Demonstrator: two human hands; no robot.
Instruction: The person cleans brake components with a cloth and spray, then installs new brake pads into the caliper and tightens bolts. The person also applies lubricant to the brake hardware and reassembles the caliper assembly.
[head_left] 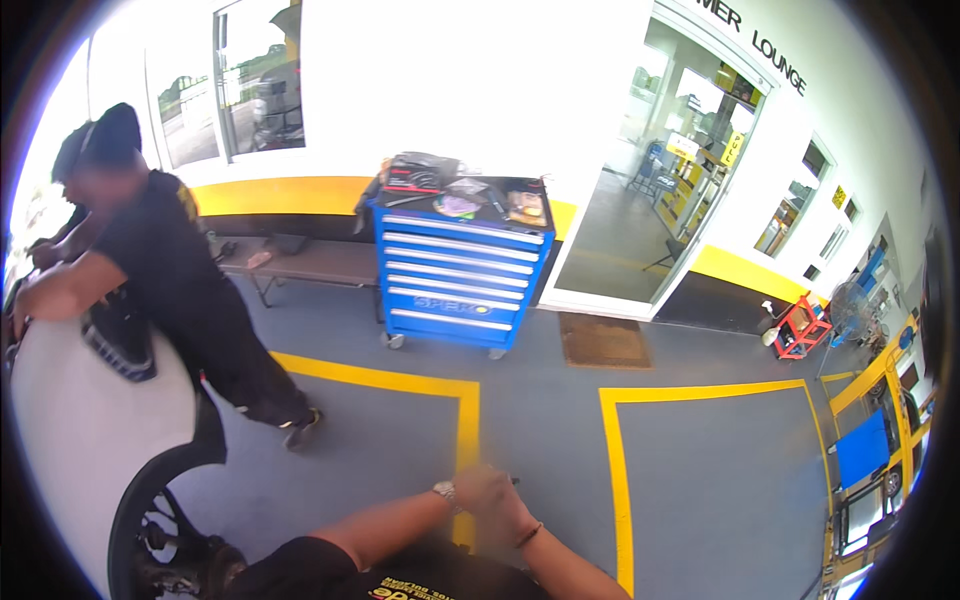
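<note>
My left hand (476,488), with a watch at its wrist, meets my right hand (513,517) low in the middle of the view. Both are blurred and closed together, and a small dark tip shows beside the fingers; I cannot make out what they hold. At my left is a white car body (75,420) with an open wheel arch and exposed hub (205,560). A co-worker in dark clothes (200,280) leans over the car, with someone else partly hidden beyond.
A blue tool chest (455,290) on casters, topped with tools, stands by the wall. A bench (330,261) is left of it, a glass door with a brown mat (605,340) right. A red cart (800,325), a fan (848,310) and yellow-framed equipment (900,370) line the right.
</note>
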